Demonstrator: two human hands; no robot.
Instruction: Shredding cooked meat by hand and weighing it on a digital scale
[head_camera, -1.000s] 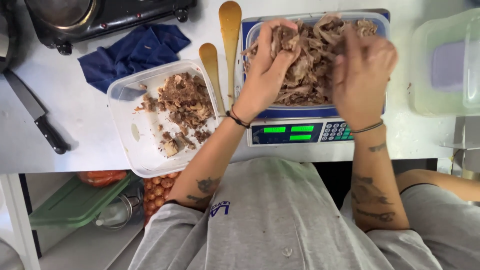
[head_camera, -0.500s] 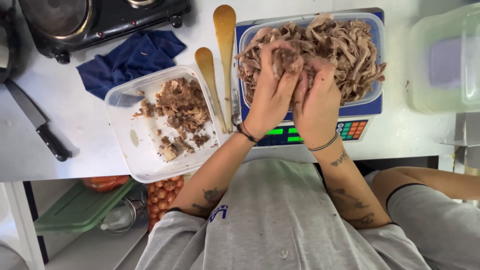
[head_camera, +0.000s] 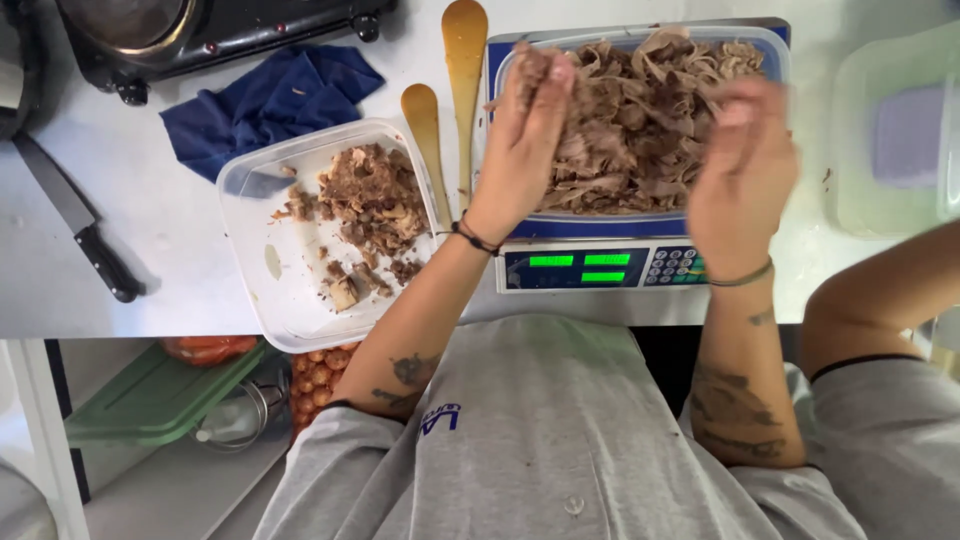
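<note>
A clear tub of shredded brown meat (head_camera: 640, 130) sits on a blue-topped digital scale (head_camera: 600, 268). My left hand (head_camera: 520, 140) is raised over the tub's left side, fingers together, with a bit of meat pinched at the fingertips. My right hand (head_camera: 745, 175) hovers over the tub's right side. It is blurred by motion, with its back toward me, and its fingers curl down toward the meat. Both wrists wear thin bands.
A second clear tub (head_camera: 290, 280) to the left holds chopped meat scraps (head_camera: 370, 205). Two wooden spoons (head_camera: 445, 110) lie between the tubs. A blue cloth (head_camera: 265, 100), black knife (head_camera: 85, 235) and hot plate (head_camera: 200, 30) are at the far left. Another person's arm (head_camera: 880, 290) reaches in on the right, near a lidded box (head_camera: 895, 130).
My hands were together on one clump of meat over the tub's left side. They have since pulled apart, the right hand swinging to the right.
</note>
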